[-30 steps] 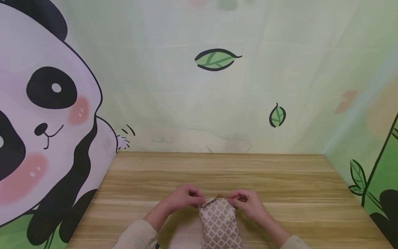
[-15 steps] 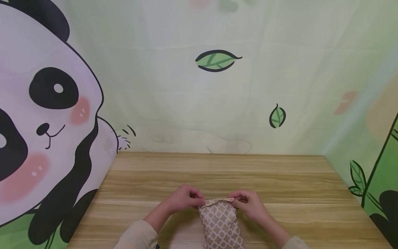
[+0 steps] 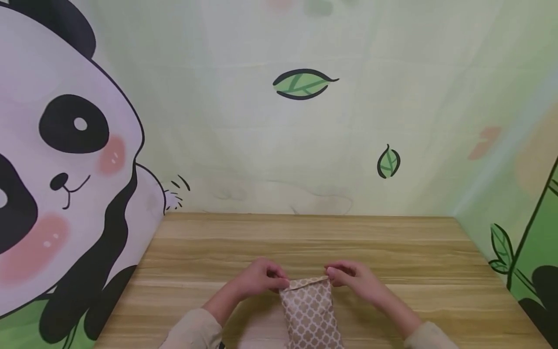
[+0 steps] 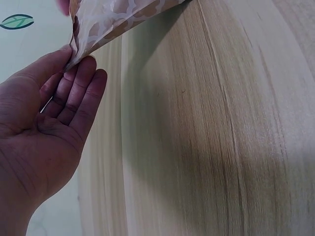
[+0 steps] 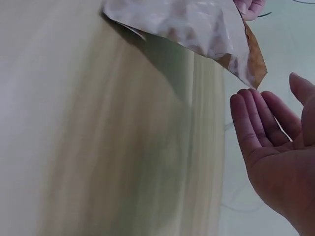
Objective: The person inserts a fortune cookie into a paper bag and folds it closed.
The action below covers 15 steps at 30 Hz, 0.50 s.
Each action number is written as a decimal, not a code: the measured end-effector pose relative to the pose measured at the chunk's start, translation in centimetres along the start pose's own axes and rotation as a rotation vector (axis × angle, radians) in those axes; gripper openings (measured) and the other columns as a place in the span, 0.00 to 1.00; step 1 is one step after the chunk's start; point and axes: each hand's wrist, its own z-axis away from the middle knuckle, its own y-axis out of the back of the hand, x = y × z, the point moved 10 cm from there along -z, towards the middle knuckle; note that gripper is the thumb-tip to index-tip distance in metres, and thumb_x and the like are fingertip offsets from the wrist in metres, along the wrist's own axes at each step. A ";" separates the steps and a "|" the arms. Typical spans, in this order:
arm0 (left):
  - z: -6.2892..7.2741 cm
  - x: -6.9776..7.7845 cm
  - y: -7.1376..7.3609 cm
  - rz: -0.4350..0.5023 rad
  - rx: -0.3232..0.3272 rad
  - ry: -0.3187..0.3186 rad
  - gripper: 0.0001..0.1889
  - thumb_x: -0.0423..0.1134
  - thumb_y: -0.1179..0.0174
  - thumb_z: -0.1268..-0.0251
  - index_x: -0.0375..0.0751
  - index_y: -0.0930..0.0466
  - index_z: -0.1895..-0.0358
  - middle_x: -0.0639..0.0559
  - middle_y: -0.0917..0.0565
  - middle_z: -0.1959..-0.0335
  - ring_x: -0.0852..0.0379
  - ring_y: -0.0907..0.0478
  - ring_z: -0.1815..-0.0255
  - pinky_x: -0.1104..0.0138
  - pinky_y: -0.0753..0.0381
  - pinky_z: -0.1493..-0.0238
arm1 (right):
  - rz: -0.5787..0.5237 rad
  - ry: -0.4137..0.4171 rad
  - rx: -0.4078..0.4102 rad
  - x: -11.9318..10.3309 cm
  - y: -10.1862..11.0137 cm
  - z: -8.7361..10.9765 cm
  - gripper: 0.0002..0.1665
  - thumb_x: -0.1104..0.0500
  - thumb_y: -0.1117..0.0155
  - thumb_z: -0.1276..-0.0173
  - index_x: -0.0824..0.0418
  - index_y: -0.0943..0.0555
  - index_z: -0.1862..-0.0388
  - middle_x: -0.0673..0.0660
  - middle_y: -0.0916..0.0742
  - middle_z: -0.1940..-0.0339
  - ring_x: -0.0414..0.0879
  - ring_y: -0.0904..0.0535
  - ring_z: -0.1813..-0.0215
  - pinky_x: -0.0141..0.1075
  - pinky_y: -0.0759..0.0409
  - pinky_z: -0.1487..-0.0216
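Observation:
A brown paper bag [image 3: 310,312] with a white lattice pattern runs toward the near edge, its lower end out of frame. A narrow folded strip crosses its top. My left hand [image 3: 259,280] pinches the top left corner; in the left wrist view, thumb and forefinger close on the tip of the paper bag [image 4: 98,29]. By the top right corner is my right hand [image 3: 355,281]. In the right wrist view, that right hand [image 5: 275,132] has straight fingers with their tips right at the corner of the paper bag [image 5: 197,29], and its thumb stands apart.
A wood-grain table [image 3: 209,237] lies beneath, its back edge against a pale green backdrop [image 3: 244,145] printed with a panda [image 3: 87,184] and leaves. Something small and dark [image 3: 221,345] shows by the left sleeve at the bottom edge.
The bag's top strip has come down from a raised, bent shape into a straighter fold. My right hand has loosened from the corner and shifted slightly up and right; my left hand stays put.

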 end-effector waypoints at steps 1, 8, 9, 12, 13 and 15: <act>0.0 0.0 0.0 0.002 -0.001 -0.001 0.06 0.30 0.31 0.30 0.28 0.11 0.58 0.47 0.09 0.66 0.61 0.14 0.67 0.64 0.09 0.57 | 0.022 0.001 -0.010 -0.2 -0.2 -0.4 0.27 0.56 0.40 0.16 0.78 0.22 0.33 0.74 0.14 0.39 0.54 0.12 0.43 0.41 0.13 0.39; 0.1 0.3 0.0 -0.005 -0.007 -0.017 0.06 0.30 0.30 0.30 0.28 0.11 0.59 0.47 0.09 0.66 0.62 0.14 0.67 0.67 0.11 0.58 | 0.276 0.031 -0.137 -1.6 -2.1 -3.4 0.19 0.52 0.40 0.16 0.64 0.10 0.47 0.55 0.07 0.52 0.45 0.12 0.48 0.32 0.15 0.48; 0.2 0.3 0.0 -0.008 -0.007 -0.019 0.06 0.30 0.30 0.30 0.28 0.10 0.59 0.47 0.09 0.66 0.62 0.14 0.67 0.67 0.11 0.58 | 0.307 0.039 -0.159 -1.8 -2.4 -3.8 0.18 0.53 0.40 0.16 0.63 0.09 0.48 0.53 0.07 0.53 0.43 0.12 0.51 0.32 0.16 0.51; 0.3 0.5 0.0 -0.019 -0.007 -0.027 0.06 0.30 0.30 0.31 0.28 0.10 0.59 0.47 0.09 0.66 0.62 0.15 0.67 0.66 0.11 0.59 | 0.375 0.050 -0.204 -2.1 -3.1 -4.8 0.16 0.53 0.39 0.17 0.59 0.08 0.52 0.49 0.07 0.56 0.39 0.15 0.55 0.31 0.18 0.54; 0.3 0.5 0.0 -0.024 -0.006 -0.031 0.06 0.31 0.30 0.31 0.29 0.10 0.59 0.47 0.09 0.66 0.62 0.15 0.67 0.65 0.10 0.59 | 0.383 0.050 -0.216 -2.1 -3.4 -5.1 0.15 0.53 0.38 0.17 0.58 0.08 0.53 0.48 0.07 0.57 0.38 0.15 0.57 0.31 0.19 0.54; 0.3 0.6 0.1 -0.028 -0.005 -0.037 0.06 0.31 0.30 0.31 0.29 0.10 0.60 0.46 0.09 0.66 0.61 0.15 0.67 0.64 0.10 0.58 | 0.370 0.043 -0.246 -2.1 -3.9 -5.5 0.14 0.54 0.37 0.18 0.58 0.07 0.53 0.49 0.07 0.59 0.38 0.15 0.59 0.32 0.19 0.55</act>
